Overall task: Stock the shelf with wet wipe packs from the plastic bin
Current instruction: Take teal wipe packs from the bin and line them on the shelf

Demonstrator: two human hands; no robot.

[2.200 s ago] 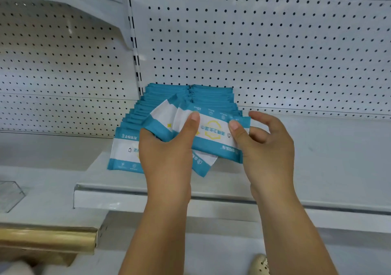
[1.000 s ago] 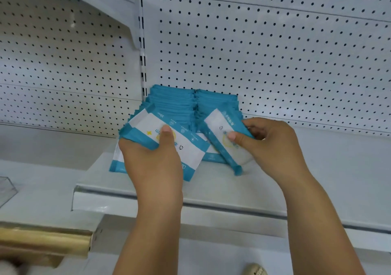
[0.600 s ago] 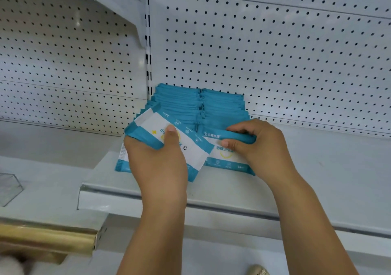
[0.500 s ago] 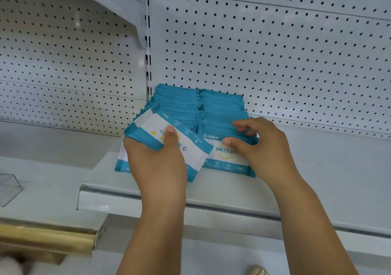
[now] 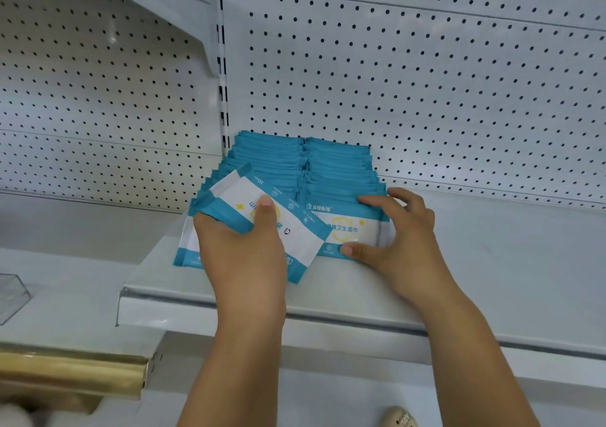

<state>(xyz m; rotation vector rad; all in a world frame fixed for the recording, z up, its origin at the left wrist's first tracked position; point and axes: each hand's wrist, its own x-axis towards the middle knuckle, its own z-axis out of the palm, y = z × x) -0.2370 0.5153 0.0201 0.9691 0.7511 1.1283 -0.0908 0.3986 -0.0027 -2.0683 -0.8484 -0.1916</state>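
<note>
The left hand [image 5: 241,256] grips a small stack of wet wipe packs [image 5: 262,220], thumb clamped on top, above the shelf [image 5: 492,262]. The right hand [image 5: 403,239], fingers spread and holding nothing, steadies the front pack [image 5: 352,229] of the right row. The slick stack could fan and slide out, or nudge the leaning rows forward off the edge.

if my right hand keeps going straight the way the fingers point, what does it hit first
The right hand points leftward across the front pack of the right row, which it already touches. Going on, it would likely meet the packs held in the left hand first, though depth between them is unclear.

Shelf [image 5: 492,262] open right of packs [image 5: 337,170]; pegboard [image 5: 426,82] behind
</note>
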